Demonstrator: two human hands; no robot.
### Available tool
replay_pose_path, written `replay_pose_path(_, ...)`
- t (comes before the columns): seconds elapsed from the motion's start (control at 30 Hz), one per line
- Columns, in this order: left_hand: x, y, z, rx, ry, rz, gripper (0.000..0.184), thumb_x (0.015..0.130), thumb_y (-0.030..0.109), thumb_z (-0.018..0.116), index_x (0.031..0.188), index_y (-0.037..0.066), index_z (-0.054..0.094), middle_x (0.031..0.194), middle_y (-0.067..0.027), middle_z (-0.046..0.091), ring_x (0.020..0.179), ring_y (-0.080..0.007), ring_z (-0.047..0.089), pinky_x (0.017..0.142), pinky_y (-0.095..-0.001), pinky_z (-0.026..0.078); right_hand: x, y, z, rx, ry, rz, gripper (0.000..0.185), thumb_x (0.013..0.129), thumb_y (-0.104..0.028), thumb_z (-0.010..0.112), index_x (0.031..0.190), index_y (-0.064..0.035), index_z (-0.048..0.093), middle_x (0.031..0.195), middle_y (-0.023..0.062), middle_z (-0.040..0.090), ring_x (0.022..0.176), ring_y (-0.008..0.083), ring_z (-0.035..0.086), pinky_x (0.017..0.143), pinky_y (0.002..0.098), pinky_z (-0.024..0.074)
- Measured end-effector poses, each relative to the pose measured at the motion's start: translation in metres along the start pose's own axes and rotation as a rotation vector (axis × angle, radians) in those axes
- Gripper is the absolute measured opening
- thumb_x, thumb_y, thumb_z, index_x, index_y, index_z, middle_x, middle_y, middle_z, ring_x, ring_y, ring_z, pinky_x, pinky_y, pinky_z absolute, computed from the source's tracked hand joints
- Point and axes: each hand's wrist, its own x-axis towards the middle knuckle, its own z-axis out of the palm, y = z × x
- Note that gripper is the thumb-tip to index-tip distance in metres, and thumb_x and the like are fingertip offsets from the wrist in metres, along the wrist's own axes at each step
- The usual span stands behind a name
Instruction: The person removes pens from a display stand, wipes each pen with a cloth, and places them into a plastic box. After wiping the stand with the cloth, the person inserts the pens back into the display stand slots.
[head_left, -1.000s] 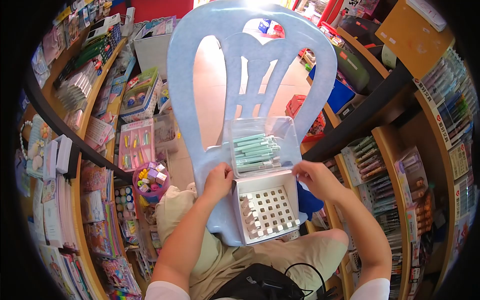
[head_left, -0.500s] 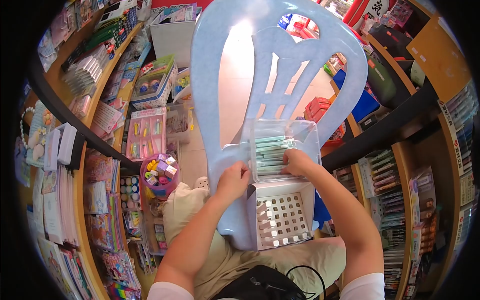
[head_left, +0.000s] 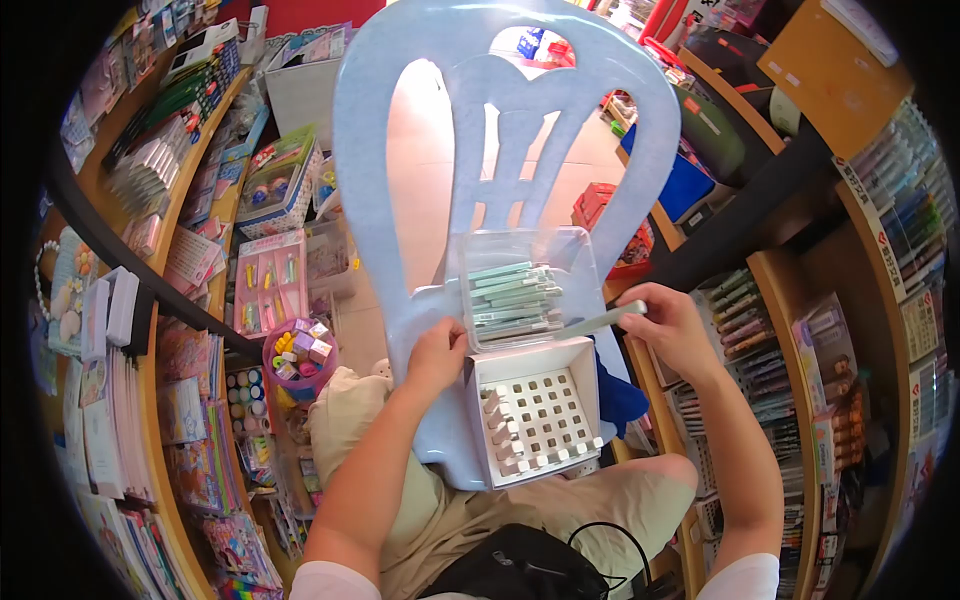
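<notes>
Head view: a pale green pen in the right fingers, over the edge of the clear tub.
The right hand point(head_left: 672, 326) has thumb and fingertips clamped on one end of the pen point(head_left: 600, 320); its other end slants down toward the tub point(head_left: 580, 262), left of those fingers, where similar pens point(head_left: 512, 300) lie in a loose pile. Below and left of the right fingertips is the white box point(head_left: 547, 358), its grid of square holes point(head_left: 548, 412) edged by white blocks point(head_left: 505, 432) at left and front. The left hand point(head_left: 438, 350) is curled beside the box's upper left corner; whether its fingertips grip anything, I cannot tell. Both containers rest on the blue chair point(head_left: 363, 160).
</notes>
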Motion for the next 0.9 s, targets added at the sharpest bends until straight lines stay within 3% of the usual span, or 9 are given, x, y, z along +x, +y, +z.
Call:
replay_pose_path(0.13,-0.001,-0.001,0.002,0.027,0.016,0.042,0.015,0.083,0.016,0.059,0.087,0.002,0.059,0.076,-0.0161,0.065,0.071,-0.0298,0.063,0.065,-0.0374,0.048,-0.061,-0.007,-0.022,0.212,0.066,0.079,0.016,0.082,-0.006,0.067,0.097,-0.0021,0.061,0.072,-0.0028,0.058,0.06,0.0037,0.051,0.054,0.0185,0.0424)
replay_pose_path(0.23,-0.001,-0.003,0.003,0.03,0.02,0.065,0.014,0.084,0.014,0.058,0.087,0.001,0.059,0.076,-0.0164,0.065,0.07,-0.0288,0.063,0.065,-0.0369,0.048,-0.096,0.003,-0.019,0.15,0.018,0.178,0.017,0.082,-0.006,0.068,0.097,-0.0024,0.061,0.076,-0.0013,0.057,0.064,0.0035,0.05,0.057,0.0191,0.0414)
replay_pose_path(0.43,-0.002,-0.007,0.003,0.055,0.028,0.079,0.012,0.083,0.012,0.057,0.086,0.001,0.058,0.074,-0.0159,0.064,0.068,-0.0279,0.062,0.065,-0.0363,0.048,-0.118,0.022,0.004,-0.166,-0.135,0.011,0.02,0.079,-0.009,0.071,0.095,-0.0022,0.062,0.077,0.0,0.051,0.066,0.007,0.047,0.058,0.0227,0.0394)
replay_pose_path(0.53,-0.003,-0.008,0.002,0.082,0.031,0.09,0.011,0.083,0.011,0.057,0.085,0.0,0.058,0.073,-0.016,0.064,0.067,-0.0276,0.062,0.064,-0.0363,0.048,-0.118,0.029,0.01,-0.387,-0.165,-0.116,0.022,0.078,-0.012,0.072,0.095,-0.0024,0.061,0.076,0.0048,0.052,0.063,0.0134,0.049,0.057,0.0267,0.0413)
replay_pose_path(0.63,-0.004,-0.007,0.002,0.083,0.028,0.083,0.011,0.082,0.011,0.057,0.084,0.0,0.058,0.073,-0.0162,0.064,0.067,-0.0271,0.062,0.063,-0.0364,0.048,-0.117,0.027,0.013,-0.464,-0.177,-0.167,0.024,0.077,-0.016,0.072,0.094,-0.0027,0.061,0.077,0.0087,0.054,0.063,0.0213,0.052,0.058,0.0305,0.0434)
replay_pose_path(0.9,-0.002,-0.008,0.002,0.092,0.019,0.05,0.011,0.081,0.012,0.057,0.084,0.001,0.058,0.074,-0.0163,0.064,0.069,-0.0284,0.063,0.064,-0.037,0.048,-0.116,0.015,0.014,-0.502,-0.306,-0.158,0.025,0.08,-0.018,0.068,0.097,-0.0017,0.059,0.084,0.011,0.057,0.078,0.0282,0.058,0.068,0.0351,0.0463)
